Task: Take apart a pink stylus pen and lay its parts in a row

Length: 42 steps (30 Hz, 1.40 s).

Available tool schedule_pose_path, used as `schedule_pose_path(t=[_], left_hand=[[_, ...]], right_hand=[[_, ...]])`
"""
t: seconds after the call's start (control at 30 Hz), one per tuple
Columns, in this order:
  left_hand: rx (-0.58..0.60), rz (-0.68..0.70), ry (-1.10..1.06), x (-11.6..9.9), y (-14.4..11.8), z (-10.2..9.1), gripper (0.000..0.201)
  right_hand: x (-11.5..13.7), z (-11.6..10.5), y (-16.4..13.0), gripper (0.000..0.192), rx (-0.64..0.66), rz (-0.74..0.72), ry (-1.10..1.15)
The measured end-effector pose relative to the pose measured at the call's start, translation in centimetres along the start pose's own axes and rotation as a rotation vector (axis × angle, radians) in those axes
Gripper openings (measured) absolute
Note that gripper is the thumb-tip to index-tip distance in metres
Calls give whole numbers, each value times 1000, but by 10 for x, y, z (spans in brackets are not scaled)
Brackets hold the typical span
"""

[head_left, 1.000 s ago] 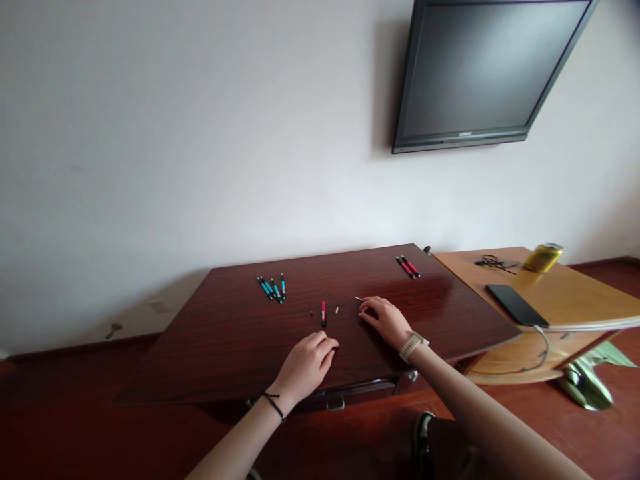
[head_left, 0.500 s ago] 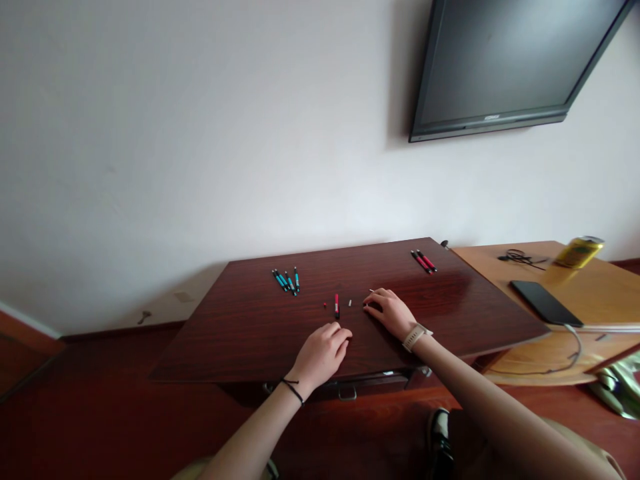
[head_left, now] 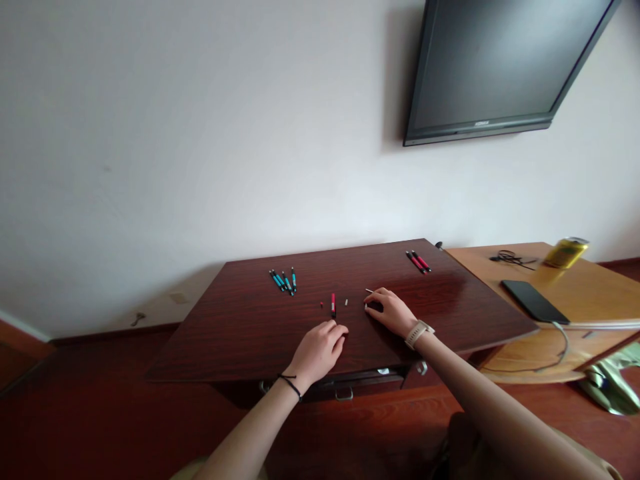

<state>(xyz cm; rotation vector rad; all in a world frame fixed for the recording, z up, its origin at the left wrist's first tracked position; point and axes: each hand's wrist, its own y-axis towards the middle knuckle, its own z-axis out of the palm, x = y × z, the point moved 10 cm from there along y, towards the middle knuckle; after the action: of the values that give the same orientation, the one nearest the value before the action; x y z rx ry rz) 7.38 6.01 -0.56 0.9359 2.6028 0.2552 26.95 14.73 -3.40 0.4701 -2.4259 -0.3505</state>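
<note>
My left hand (head_left: 319, 347) rests on the dark wooden table (head_left: 240, 333), fingers loosely curled together, with nothing visible in them. Just beyond its fingertips lies a red and black pen barrel (head_left: 333, 305). A tiny red piece (head_left: 321, 305) is left of the barrel, and a small white piece (head_left: 346, 303) right of it. My right hand (head_left: 393, 313) is low over the table, thumb and index finger pinched around a tiny whitish piece (head_left: 366, 306). By its index knuckle a thin light rod (head_left: 369, 291) sticks out, partly hidden by the hand.
Several teal pens (head_left: 283, 281) lie at the back left, and two red pens (head_left: 419, 261) at the back right. On the lighter cabinet (head_left: 600, 287) to the right are a black phone (head_left: 534, 301) with a cable, a black cord (head_left: 513, 257) and a yellow can (head_left: 567, 253).
The view has shifted slightly to the right. My right thumb and finger have shifted a little, and the whitish piece and more of the thin rod now show. My left hand stays near the pen barrel.
</note>
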Motion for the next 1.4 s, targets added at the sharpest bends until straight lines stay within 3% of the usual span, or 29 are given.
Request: schedule_pose_path(t=[0.2,0.7,1.4], left_hand=[[-4,9,-1,0,0,1,21],[16,1,10,0,1,2,21],[4,0,9,0,1,0,22]], right_hand=[[2,0,3,11,-35,-10,-25],[13,19,30,9,-12,57,-7],[8,11,22,17,5,85,-2]])
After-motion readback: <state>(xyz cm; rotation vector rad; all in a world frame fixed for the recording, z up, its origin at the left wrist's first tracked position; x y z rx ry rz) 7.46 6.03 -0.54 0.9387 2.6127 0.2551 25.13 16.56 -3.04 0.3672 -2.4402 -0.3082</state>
